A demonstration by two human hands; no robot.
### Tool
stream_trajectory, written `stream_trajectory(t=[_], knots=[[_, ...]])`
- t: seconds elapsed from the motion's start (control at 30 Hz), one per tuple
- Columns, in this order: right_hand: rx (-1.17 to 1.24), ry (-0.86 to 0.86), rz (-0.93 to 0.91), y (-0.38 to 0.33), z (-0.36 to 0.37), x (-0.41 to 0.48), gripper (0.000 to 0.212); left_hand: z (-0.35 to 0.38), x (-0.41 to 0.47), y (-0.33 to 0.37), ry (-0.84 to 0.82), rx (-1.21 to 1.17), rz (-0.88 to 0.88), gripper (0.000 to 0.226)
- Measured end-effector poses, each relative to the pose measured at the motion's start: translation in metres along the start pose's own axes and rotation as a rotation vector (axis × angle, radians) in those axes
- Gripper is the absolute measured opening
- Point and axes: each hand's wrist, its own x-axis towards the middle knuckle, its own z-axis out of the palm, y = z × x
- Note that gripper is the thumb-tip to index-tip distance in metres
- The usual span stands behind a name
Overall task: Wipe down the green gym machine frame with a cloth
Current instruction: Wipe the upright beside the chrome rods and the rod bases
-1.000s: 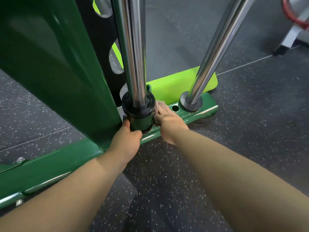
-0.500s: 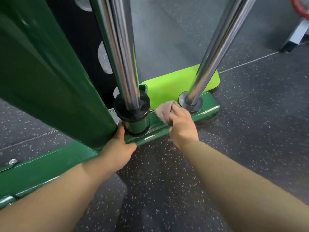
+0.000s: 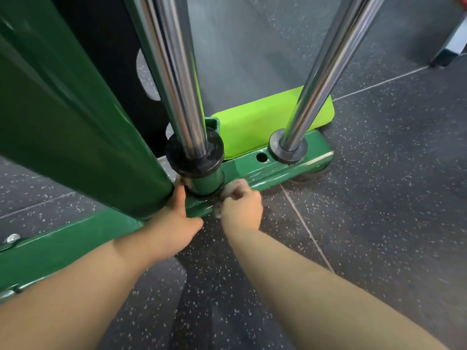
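Cloth (image 3: 233, 186) bunched in my right hand (image 3: 241, 207), whose grip is curled round it, presses the green frame (image 3: 255, 171) rail just beside the near steel post (image 3: 177, 97). My left hand (image 3: 174, 224) rests against the rail, fingers hidden; I cannot tell its grip.

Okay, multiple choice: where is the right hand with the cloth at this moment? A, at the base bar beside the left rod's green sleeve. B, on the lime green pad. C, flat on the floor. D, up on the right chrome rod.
A: the right hand bunches the cloth against the green base bar, right beside the green sleeve.
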Motion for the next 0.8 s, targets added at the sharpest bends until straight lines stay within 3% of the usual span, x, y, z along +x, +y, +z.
stream_trajectory(t=[0.13,0.23,0.3,0.37,0.43,0.5,0.57,0.6,0.63,0.67,0.7,0.8], knots=[[-0.027,-0.080,-0.075,0.011,-0.003,0.003,0.028,-0.003,0.003,0.000,0.011,0.048,0.019,0.097],[0.290,0.129,0.087,0.017,-0.035,0.037,0.033,-0.008,-0.006,-0.009,0.013,-0.036,0.091,0.084],[0.553,0.298,0.202,0.018,-0.061,0.065,0.034,-0.007,-0.016,-0.019,0.126,-0.044,0.151,0.066],[0.656,0.300,0.235,0.012,-0.067,0.077,0.034,-0.002,-0.025,-0.023,0.199,0.027,0.137,0.049],[0.498,0.151,0.314,0.006,-0.050,0.075,0.028,0.006,-0.030,-0.021,0.154,0.147,0.120,0.047],[0.158,0.003,0.308,0.019,-0.018,0.055,0.053,0.015,-0.028,-0.011,0.112,0.268,0.153,0.049],[-0.034,-0.228,0.264,0.029,-0.005,0.052,0.053,0.021,-0.023,0.000,0.116,0.334,0.204,0.052],[0.026,-0.238,0.298,0.021,-0.004,0.048,0.048,0.023,-0.019,0.003,0.122,0.358,0.223,0.054],[0.241,-0.233,0.464,0.009,-0.008,0.045,0.037,0.024,-0.013,0.002,0.104,0.371,0.220,0.059],[0.487,-0.325,0.505,0.006,-0.024,0.062,0.022,0.025,-0.009,-0.002,0.051,0.406,0.196,0.064],[0.654,-0.246,0.413,0.009,-0.042,0.071,0.019,0.026,-0.004,-0.005,-0.019,0.490,0.179,0.070],[0.778,0.105,0.348,0.011,-0.095,0.114,0.040,0.028,0.006,-0.016,-0.164,0.730,0.194,0.080]])
